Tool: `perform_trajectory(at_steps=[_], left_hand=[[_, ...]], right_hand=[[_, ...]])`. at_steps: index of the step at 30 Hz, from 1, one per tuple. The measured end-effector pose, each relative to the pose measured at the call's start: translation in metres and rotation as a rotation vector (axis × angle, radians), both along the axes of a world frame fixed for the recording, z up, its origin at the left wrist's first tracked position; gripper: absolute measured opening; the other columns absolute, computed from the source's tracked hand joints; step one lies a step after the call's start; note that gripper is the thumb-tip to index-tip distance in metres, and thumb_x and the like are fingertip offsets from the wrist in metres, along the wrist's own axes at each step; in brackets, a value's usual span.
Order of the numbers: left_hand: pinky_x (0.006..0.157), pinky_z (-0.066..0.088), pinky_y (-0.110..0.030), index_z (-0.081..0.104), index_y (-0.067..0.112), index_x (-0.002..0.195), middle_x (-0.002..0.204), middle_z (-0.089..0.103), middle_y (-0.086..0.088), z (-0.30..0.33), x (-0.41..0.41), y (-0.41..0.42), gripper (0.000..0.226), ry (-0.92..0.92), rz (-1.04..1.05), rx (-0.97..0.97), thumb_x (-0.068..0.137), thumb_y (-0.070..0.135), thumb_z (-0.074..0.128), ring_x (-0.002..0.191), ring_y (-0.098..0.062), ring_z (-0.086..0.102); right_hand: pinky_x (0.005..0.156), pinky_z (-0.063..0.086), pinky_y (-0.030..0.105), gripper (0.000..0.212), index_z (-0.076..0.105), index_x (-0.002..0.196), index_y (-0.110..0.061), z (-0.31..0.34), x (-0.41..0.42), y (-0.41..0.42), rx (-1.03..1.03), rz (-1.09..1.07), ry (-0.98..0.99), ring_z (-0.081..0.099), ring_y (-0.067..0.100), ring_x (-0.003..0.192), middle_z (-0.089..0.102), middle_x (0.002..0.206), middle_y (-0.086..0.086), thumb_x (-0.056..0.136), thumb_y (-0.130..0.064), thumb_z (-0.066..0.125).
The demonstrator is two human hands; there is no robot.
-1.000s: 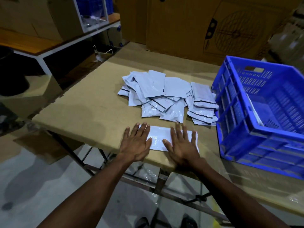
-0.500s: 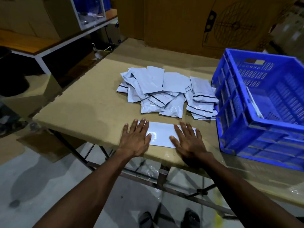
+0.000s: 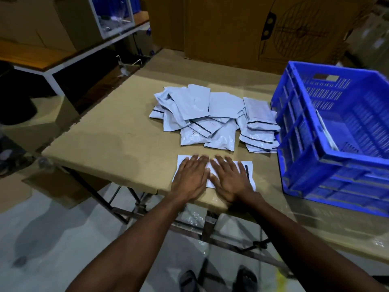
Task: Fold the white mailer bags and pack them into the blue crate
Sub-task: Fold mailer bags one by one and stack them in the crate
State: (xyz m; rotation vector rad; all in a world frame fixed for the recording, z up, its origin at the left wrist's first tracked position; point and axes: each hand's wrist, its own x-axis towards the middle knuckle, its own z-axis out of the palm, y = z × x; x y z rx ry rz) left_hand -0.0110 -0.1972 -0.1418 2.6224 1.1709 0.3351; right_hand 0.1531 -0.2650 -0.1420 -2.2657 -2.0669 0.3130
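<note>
A white mailer bag [image 3: 249, 167] lies flat near the table's front edge, a black strip at its right end. My left hand [image 3: 192, 178] and my right hand [image 3: 230, 179] press flat on it side by side, fingers straight, thumbs nearly touching. Behind them sits a loose pile of white mailer bags [image 3: 212, 116] with black strips. The blue crate [image 3: 341, 131] stands on the right, and a white bag [image 3: 326, 131] leans against its inner left wall.
The brown table [image 3: 109, 131] has its left and front edges close to my hands. Large cardboard boxes [image 3: 252, 28] stand behind the table. A white-framed bench [image 3: 52, 66] is at the left, with concrete floor below.
Both hands slid inward over the flat bag from its ends and now lie close together at its middle. The bag's right end with the black strip is now uncovered.
</note>
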Motion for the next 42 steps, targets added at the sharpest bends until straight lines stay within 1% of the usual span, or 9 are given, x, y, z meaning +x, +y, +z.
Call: perform_trajectory(at_steps=[9, 14, 18, 24, 29, 33, 36, 38, 42], left_hand=[[0.123, 0.0, -0.051, 0.007, 0.039, 0.16, 0.169, -0.003, 0.009, -0.005, -0.025, 0.02, 0.067, 0.255, 0.103, -0.055, 0.1, 0.067, 0.014, 0.155, -0.026, -0.007], [0.122, -0.005, -0.055, 0.003, 0.042, 0.16, 0.169, -0.008, 0.011, -0.003, -0.026, 0.038, 0.066, 0.281, 0.05, -0.087, 0.099, 0.068, 0.012, 0.154, -0.025, -0.013], [0.121, -0.007, -0.055, -0.007, 0.037, 0.16, 0.168, -0.016, 0.012, -0.002, -0.032, 0.032, 0.082, 0.147, 0.025, -0.078, 0.093, 0.076, 0.017, 0.154, -0.02, -0.018], [0.116, 0.022, -0.064, 0.032, 0.035, 0.155, 0.167, 0.019, -0.003, -0.009, -0.045, 0.028, 0.064, 0.033, -0.033, 0.082, 0.095, 0.041, 0.051, 0.154, -0.031, 0.012], [0.109, 0.033, -0.06, 0.046, 0.028, 0.15, 0.156, 0.042, -0.013, -0.009, -0.046, 0.028, 0.062, -0.049, -0.008, 0.088, 0.088, 0.025, 0.044, 0.144, -0.044, 0.034], [0.113, 0.023, -0.06, 0.039, 0.035, 0.154, 0.163, 0.031, -0.006, -0.006, -0.046, 0.027, 0.066, -0.037, -0.04, 0.028, 0.089, 0.023, 0.042, 0.149, -0.038, 0.025], [0.116, 0.022, -0.055, 0.025, 0.035, 0.158, 0.167, 0.022, -0.005, -0.008, -0.043, 0.028, 0.066, -0.092, 0.037, 0.008, 0.094, 0.037, 0.04, 0.151, -0.031, 0.024], [0.118, 0.022, -0.051, 0.001, 0.03, 0.162, 0.169, 0.009, -0.003, -0.008, -0.038, 0.024, 0.077, -0.181, 0.135, 0.002, 0.098, 0.047, 0.041, 0.153, -0.024, 0.019], [0.117, 0.026, -0.049, -0.022, 0.021, 0.157, 0.17, -0.009, -0.002, -0.009, -0.036, 0.016, 0.085, -0.275, 0.304, 0.014, 0.098, 0.051, 0.031, 0.151, -0.025, 0.022]], right_hand=[[0.117, -0.005, 0.061, 0.093, -0.011, 0.156, -0.034, 0.009, 0.025, -0.02, -0.012, 0.022, -0.016, -0.016, 0.021, 0.151, -0.018, 0.165, -0.002, 0.084, -0.086, 0.018], [0.113, 0.023, 0.062, 0.052, 0.051, 0.134, -0.028, 0.007, 0.02, -0.023, 0.265, 0.258, 0.049, 0.024, 0.023, 0.148, 0.033, 0.159, 0.0, 0.096, -0.061, 0.038], [0.103, 0.04, 0.053, 0.019, 0.064, 0.102, -0.02, 0.002, 0.017, -0.021, 0.391, 0.303, 0.035, 0.047, 0.028, 0.135, 0.055, 0.143, 0.006, 0.098, -0.032, 0.05], [0.098, 0.043, 0.039, 0.013, 0.065, 0.104, -0.011, 0.03, 0.014, -0.012, 0.447, 0.206, 0.115, 0.057, 0.032, 0.122, 0.059, 0.138, 0.009, 0.095, -0.02, 0.061], [0.11, 0.027, 0.063, 0.024, 0.068, 0.116, -0.019, 0.023, 0.014, -0.026, 0.573, 0.611, -0.116, 0.035, 0.034, 0.144, 0.054, 0.146, -0.005, 0.094, -0.011, 0.062], [0.107, 0.028, 0.069, 0.038, 0.067, 0.121, -0.017, 0.023, 0.016, -0.016, 0.274, 0.68, -0.288, 0.033, 0.037, 0.145, 0.057, 0.141, 0.0, 0.083, -0.013, 0.066], [0.078, 0.056, 0.047, 0.019, 0.067, 0.108, -0.016, 0.035, 0.015, -0.003, 0.298, 0.633, -0.239, 0.058, 0.033, 0.122, 0.061, 0.137, -0.001, 0.089, -0.016, 0.063], [0.065, 0.055, 0.039, 0.01, 0.064, 0.103, -0.019, 0.045, 0.018, 0.003, 0.338, 0.583, -0.248, 0.061, 0.029, 0.109, 0.055, 0.143, -0.006, 0.094, -0.02, 0.06], [0.073, 0.058, 0.041, 0.029, 0.066, 0.119, -0.022, 0.08, 0.02, -0.003, 0.347, 0.45, -0.129, 0.064, 0.024, 0.111, 0.047, 0.15, -0.011, 0.09, -0.018, 0.065]])
